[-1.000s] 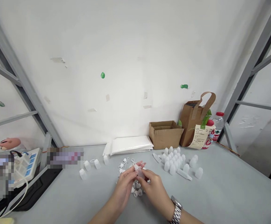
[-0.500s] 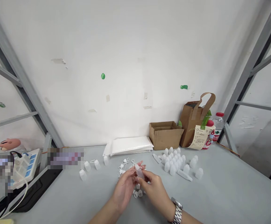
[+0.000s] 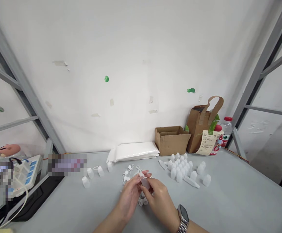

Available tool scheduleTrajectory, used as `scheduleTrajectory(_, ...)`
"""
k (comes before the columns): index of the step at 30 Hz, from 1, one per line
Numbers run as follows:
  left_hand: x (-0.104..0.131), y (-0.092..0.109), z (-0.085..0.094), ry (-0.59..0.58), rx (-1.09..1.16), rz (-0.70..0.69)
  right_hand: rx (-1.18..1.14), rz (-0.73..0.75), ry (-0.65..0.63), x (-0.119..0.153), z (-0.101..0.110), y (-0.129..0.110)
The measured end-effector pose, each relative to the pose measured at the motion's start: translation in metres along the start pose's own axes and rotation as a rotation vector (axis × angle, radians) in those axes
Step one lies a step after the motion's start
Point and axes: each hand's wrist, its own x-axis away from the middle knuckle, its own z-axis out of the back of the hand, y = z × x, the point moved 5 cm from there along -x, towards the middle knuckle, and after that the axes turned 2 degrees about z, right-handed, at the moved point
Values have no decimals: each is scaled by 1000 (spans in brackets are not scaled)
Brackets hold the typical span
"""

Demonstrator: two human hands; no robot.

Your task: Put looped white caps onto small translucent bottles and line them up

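A small translucent white squeeze bottle (image 3: 145, 183) is held between both hands, low in the middle of the view. My left hand (image 3: 129, 195) is closed around its upper end, where a small white cap partly shows between the fingertips. My right hand (image 3: 159, 191), with a watch on the wrist, grips the bottle's body from the right. Small white caps with loops (image 3: 126, 174) lie just beyond the left fingers, and several more caps (image 3: 142, 202) lie beneath the hands, partly covered. Whether the held cap is seated on the bottle is hidden.
Many uncapped-looking bottles (image 3: 179, 168) are clustered to the right. Several capped bottles (image 3: 90, 173) stand to the left. At the back are white padded envelopes (image 3: 137, 151), a cardboard box (image 3: 172, 144) and a paper bag (image 3: 195, 124). A power strip (image 3: 31, 171) lies far left.
The left fingers have closed over the bottle's nozzle end, which showed bare before and is now covered. The right wrist has rolled, turning the watch face into view.
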Motion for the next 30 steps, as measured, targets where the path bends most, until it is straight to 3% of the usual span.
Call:
scheduleTrajectory(10,0,0,3,117,-83,-37,150,116,-27,5,-8,-1)
scheduleTrajectory(14,-1,7,3,95,-102,-55,-127,-55,-94,-2,-4,1)
scheduleTrajectory(19,-1,16,3,26,-99,9,-666,-268,-335,-12,-7,0)
scheduleTrajectory(23,-1,19,1,-43,-48,-19,-689,-334,-224,-14,-4,6)
scheduleTrajectory(30,0,19,-1,-16,-102,-73,-474,-230,-83,-7,4,3)
